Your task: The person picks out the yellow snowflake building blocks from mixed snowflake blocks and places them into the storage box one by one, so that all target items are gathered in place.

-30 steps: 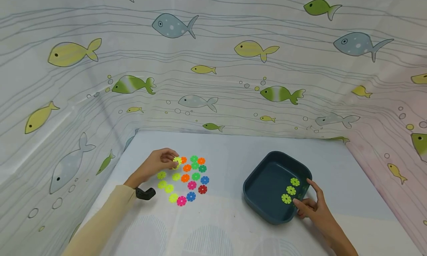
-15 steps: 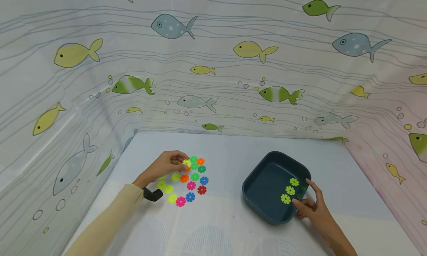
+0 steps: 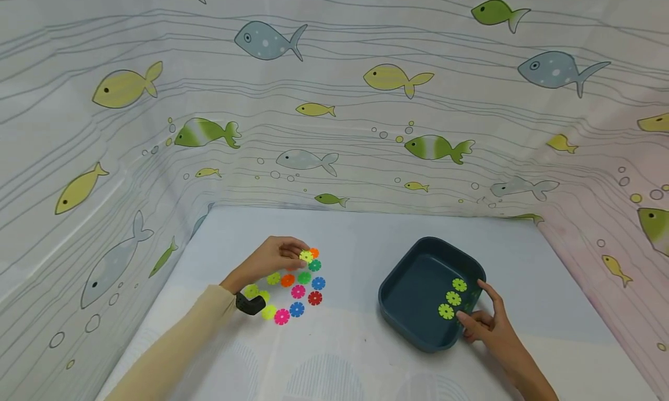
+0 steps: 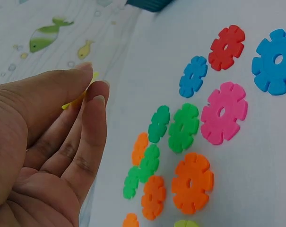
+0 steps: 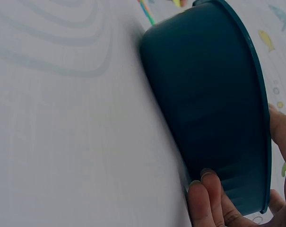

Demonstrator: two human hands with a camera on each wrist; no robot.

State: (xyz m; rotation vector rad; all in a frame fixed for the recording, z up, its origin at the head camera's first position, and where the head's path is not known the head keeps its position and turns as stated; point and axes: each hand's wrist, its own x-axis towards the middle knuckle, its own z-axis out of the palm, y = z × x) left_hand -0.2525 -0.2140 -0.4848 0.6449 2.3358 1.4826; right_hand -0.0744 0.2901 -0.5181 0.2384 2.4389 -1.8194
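In the head view my left hand pinches a yellow notched plastic disc between thumb and fingertips, above the far side of a group of loose discs. The left wrist view shows this yellow disc nearly edge-on, mostly hidden by the fingers. To the right, my right hand grips the right wall of a dark teal basin, its thumb at the rim. Three yellow discs lie inside along that wall. From the right wrist view, fingers press the basin's outer side near its base.
Several notched discs lie flat on the white tabletop, among them pink, blue, dark red, orange and green. A black wrist strap piece hangs by the left wrist. Fish-patterned sheeting surrounds the table.
My left hand has moved right across the far discs, carrying the pinched yellow disc; it now covers some green and orange ones. The right hand and basin have stayed in place.
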